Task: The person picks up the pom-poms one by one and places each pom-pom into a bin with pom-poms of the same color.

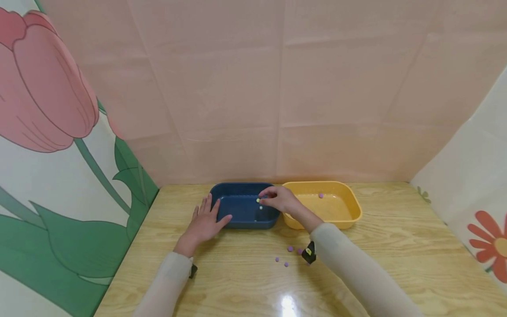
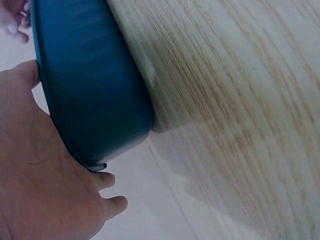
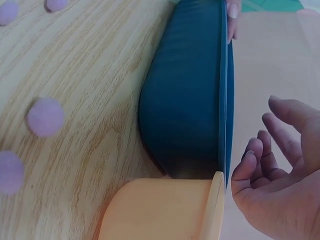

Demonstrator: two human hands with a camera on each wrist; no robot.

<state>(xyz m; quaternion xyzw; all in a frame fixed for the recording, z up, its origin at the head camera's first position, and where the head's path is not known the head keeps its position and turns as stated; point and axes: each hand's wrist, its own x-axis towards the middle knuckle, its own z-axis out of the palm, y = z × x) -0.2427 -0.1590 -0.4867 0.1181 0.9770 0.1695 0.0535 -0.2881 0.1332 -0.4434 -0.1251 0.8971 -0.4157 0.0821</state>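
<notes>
My left hand point(image 1: 203, 222) rests on the left end of the blue basin point(image 1: 243, 226), fingers spread over its rim. In the left wrist view the thumb and palm touch that rim. Above the basin's right side is my right hand point(image 1: 279, 200), fingers bent and pointing left. A small yellow-green pom-pom point(image 1: 258, 200) shows right at its fingertips, and a pale greenish spot lies just below. In the right wrist view, the right hand's fingers point(image 3: 290, 110) stand apart with nothing visible between them. Whether the pom-pom touches them is unclear.
A yellow basin point(image 1: 352, 219) stands against the blue one on the right, with a purple pom-pom point(image 1: 321, 195) inside. Several purple pom-poms point(image 1: 290, 248) lie on the wooden table point(image 1: 237, 273) in front. A pink cloth backdrop point(image 1: 229, 110) hangs behind.
</notes>
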